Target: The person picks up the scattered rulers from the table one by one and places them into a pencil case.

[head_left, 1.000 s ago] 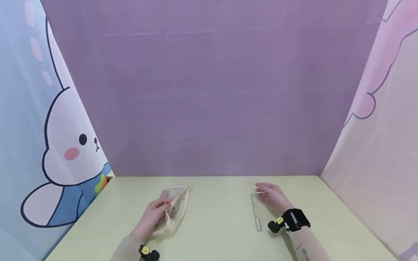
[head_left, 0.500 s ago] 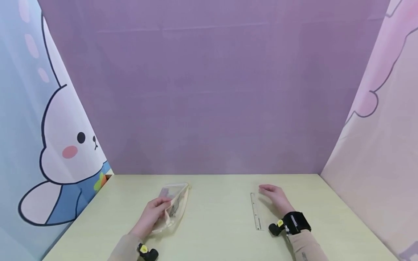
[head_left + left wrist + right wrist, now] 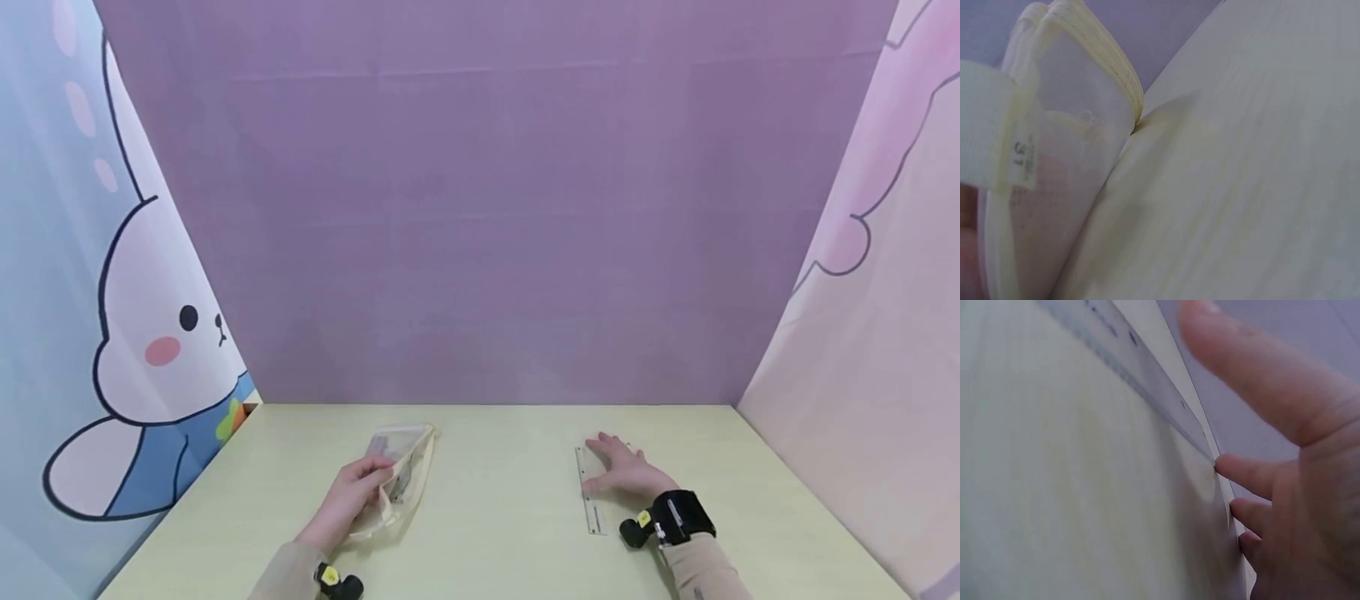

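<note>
My left hand [image 3: 356, 496] pinches the edge of a cream-trimmed, see-through mesh zip pouch [image 3: 422, 471] on the left side of the table. Purplish and grey contents show faintly through its mesh. Up close in the left wrist view, the pouch [image 3: 1072, 81] stands on edge, with a white tag [image 3: 1022, 156] printed "31". To the right lies a clear, narrow ruler [image 3: 594, 518], pointing away from me. My right hand [image 3: 626, 473] is spread over its upper part, thumb and fingers apart. In the right wrist view, one fingertip is right at the end of the ruler [image 3: 1147, 375].
The pale wooden table [image 3: 495, 500] ends at a purple backdrop [image 3: 487, 250]. Printed curtains flank it, with a rabbit on the left curtain [image 3: 165, 317] and pink shapes on the right curtain [image 3: 885, 375]. Each wrist wears a small black camera [image 3: 636, 532].
My right hand first drew slightly right, off the ruler, then came back left over it with the fingers spread. The left hand and pouch have stayed in place.
</note>
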`<state>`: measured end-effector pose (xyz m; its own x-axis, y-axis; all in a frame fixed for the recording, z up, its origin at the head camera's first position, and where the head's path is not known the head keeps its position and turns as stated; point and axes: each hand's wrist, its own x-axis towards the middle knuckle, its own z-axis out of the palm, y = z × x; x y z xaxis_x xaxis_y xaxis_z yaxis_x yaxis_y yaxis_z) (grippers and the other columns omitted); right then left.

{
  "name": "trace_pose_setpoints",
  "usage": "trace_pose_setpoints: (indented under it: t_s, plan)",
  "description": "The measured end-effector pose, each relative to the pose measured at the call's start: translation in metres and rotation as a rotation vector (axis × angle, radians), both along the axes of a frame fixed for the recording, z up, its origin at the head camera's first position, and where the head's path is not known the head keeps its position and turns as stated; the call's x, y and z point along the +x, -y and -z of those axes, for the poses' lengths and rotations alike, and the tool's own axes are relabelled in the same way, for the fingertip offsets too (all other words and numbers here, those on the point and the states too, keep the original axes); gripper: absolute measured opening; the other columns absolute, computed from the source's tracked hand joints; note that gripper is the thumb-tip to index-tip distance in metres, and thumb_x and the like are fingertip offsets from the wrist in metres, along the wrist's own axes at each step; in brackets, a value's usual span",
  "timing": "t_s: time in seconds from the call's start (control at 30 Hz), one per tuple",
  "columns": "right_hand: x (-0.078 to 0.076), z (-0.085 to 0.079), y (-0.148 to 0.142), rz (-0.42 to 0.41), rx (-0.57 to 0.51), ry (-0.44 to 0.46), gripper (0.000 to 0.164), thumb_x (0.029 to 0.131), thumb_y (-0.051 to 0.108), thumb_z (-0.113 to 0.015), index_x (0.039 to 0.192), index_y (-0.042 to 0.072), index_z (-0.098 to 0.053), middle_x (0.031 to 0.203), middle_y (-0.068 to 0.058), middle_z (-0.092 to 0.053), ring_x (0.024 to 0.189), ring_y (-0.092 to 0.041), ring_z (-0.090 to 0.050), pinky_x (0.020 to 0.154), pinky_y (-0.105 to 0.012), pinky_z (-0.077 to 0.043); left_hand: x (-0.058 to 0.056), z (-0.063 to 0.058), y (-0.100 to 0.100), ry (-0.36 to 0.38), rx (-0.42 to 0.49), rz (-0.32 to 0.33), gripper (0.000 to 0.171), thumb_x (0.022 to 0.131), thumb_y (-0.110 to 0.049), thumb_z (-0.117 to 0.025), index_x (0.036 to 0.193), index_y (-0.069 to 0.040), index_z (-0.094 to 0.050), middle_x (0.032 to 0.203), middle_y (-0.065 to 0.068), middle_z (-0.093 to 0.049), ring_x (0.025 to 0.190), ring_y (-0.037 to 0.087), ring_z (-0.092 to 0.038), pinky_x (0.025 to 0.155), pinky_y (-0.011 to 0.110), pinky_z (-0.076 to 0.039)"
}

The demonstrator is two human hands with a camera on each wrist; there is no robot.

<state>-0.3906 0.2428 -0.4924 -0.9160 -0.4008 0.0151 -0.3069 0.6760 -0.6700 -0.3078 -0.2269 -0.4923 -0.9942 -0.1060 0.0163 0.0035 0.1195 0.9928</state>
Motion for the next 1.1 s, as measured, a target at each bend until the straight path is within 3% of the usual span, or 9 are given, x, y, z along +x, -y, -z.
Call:
trace_pose_setpoints:
  t_s: [0.2, 0.73, 1.1]
  plan:
    - [-0.001, 0.000, -0.001, -0.024, 0.125, -0.030, 0.109, 0.065, 0.052, -0.083, 0.148, 0.001, -0.033, 0.155, -0.028, -0.015, 0.141, -0.049, -0.007, 0.102, -0.072, 0.005, 0.000, -0.001, 0.000, 0.000, -0.014, -0.007, 0.022, 0.090, -0.012, -0.064, 0.107, 0.001, -0.067, 0.086, 0.004, -0.061, 0.064, 0.011, -0.046, 0.058, 0.022, -0.042]
    - [0.003, -0.011, 0.006, -0.022, 0.155, -0.022, 0.114, 0.057, 0.048, -0.087, 0.146, 0.001, -0.034, 0.154, -0.031, -0.014, 0.140, -0.050, -0.009, 0.100, -0.074, 0.001, -0.002, -0.005, 0.001, -0.012, -0.025, 0.008, 0.021, 0.090, -0.011, -0.064, 0.107, 0.002, -0.067, 0.084, 0.005, -0.059, 0.062, 0.011, -0.046, 0.057, 0.022, -0.042]
    - [0.000, -0.017, 0.017, 0.017, 0.207, -0.020, 0.104, 0.052, 0.038, -0.092, 0.136, 0.000, -0.043, 0.149, -0.034, -0.022, 0.136, -0.053, -0.018, 0.096, -0.079, -0.007, 0.001, -0.004, -0.001, 0.003, -0.029, -0.004, 0.023, 0.091, -0.012, -0.064, 0.109, 0.003, -0.066, 0.086, 0.004, -0.061, 0.064, 0.012, -0.047, 0.057, 0.022, -0.042]
